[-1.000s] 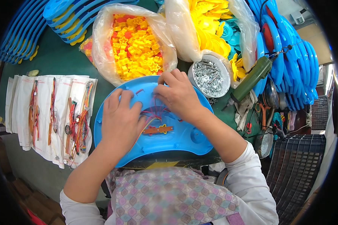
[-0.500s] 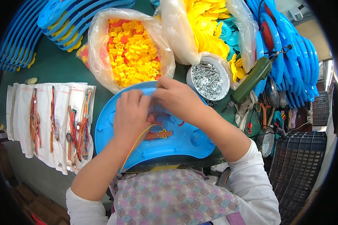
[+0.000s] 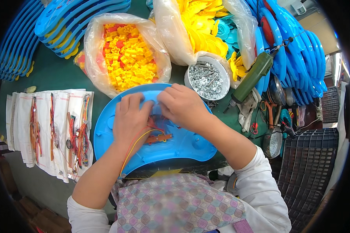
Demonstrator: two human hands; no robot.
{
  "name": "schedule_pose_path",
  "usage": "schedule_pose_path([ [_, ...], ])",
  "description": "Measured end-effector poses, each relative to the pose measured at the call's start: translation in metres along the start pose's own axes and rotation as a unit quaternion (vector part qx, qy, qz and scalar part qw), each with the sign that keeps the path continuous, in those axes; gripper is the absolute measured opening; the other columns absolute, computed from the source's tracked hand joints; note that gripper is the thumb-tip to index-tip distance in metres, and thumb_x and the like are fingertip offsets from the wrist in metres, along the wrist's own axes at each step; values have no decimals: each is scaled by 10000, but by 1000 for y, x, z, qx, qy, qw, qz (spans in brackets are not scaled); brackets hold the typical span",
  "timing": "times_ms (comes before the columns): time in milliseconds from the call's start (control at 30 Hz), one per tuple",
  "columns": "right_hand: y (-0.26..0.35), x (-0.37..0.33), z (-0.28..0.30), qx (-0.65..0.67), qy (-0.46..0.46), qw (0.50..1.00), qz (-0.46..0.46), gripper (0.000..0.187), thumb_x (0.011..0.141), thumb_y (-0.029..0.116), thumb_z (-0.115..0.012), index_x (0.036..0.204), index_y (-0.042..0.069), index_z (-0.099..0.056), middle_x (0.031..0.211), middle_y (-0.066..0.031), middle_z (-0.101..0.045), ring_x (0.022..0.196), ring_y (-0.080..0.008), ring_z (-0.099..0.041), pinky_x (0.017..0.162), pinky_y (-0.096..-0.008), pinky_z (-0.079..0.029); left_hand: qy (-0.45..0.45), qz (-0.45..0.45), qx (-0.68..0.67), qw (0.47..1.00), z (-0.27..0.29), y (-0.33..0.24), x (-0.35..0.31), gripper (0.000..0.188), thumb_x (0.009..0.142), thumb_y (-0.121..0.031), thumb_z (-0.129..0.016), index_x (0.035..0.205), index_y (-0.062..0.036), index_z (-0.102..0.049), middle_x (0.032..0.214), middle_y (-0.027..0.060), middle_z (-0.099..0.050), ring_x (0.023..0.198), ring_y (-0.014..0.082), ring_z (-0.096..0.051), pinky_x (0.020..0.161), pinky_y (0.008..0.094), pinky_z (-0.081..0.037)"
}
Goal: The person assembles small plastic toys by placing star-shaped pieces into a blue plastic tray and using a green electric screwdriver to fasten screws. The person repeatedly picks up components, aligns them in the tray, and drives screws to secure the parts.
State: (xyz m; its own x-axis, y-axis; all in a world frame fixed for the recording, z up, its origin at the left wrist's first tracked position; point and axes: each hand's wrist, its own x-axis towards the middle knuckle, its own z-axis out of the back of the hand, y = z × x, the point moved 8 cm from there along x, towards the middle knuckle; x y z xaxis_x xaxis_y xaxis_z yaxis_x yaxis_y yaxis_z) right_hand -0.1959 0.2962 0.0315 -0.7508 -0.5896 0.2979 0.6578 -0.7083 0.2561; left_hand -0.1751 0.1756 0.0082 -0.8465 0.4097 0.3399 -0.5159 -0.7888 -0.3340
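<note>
Blue shell: located at the centre of the frame, hollow side up on the dark green surface. Its long axis runs roughly left to right; its inward-curved edge faces the bottom of the frame.

Left hand and right hand: both over the upper middle of the shell, fingertips converging, a narrow gap between them. Fingers of both are bent. The tips of each grip point down into the shell and are hidden; whether either pinches a wire cannot be told.

Governing relation: the red wires lie just below the gap between the two grips, leading down to the brown strip. That strip sits below both sets of fingertips, its long axis nearly level, right end slightly raised in the frame. Its left end is close to the left wrist, making the left hand the nearer one. The yellow wire curves past the left wrist toward the shell's lower left; contact with the wrist is not determinable.

Adjacent: bowl of screws, upper right of the shell; green power screwdriver, farther right.
</note>
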Motion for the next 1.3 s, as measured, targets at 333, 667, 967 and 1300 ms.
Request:
schedule_pose_path([
  [333, -10, -36, 16, 18, -38, 998, -41, 73, 776, 137, -764, 794, 102, -703, 899, -51, -551, 895, -241, -561, 768, -375, -503, 9, 9, -3, 1000, -1, 0, 0, 414, 746, -145, -813, 1139, -114, -684, 1208, 112, -554, 1186, 309, -513, 995, 432, -437],
  [667, -7, -24, 8, -8, -16, 1000, 1, 76, 790, 139, -747, 818, 87, -699, 917, -54, -551, 895, -248, -566, 736, -371, -509, 53, 25, -50, 997, 58, 16, -23, 552, 768, -73, -808, 1285, -72, -612, 1316, 150, -554, 1254, 363, -510, 1053, 470, -449],
  [967, 0, -27, 6, 5, 105, 994, 22, 207, 874, 250, -725, 890, 44, -735, 975, -95, -591, 955, -275, -578, 819, -409, -510, 34, 422, -318, 848, 56, 94, -164, 433, 1005, -114, -618, 1399, 36, -525, 1228, 142, -646, 1111, 187, -616, 972, 334, -491],
  [1300, -104, -42, 127, -320, -130, 921, -182, 323, 887, 229, -748, 1149, 47, -697, 980, -133, -687, 1020, -297, -618, 993, -474, -419, -293, 338, -277, 851, 174, 144, -127, 463, 1082, -247, -513, 1439, 47, -510, 1384, 166, -583, 1250, 237, -581, 1049, 354, -474],
])
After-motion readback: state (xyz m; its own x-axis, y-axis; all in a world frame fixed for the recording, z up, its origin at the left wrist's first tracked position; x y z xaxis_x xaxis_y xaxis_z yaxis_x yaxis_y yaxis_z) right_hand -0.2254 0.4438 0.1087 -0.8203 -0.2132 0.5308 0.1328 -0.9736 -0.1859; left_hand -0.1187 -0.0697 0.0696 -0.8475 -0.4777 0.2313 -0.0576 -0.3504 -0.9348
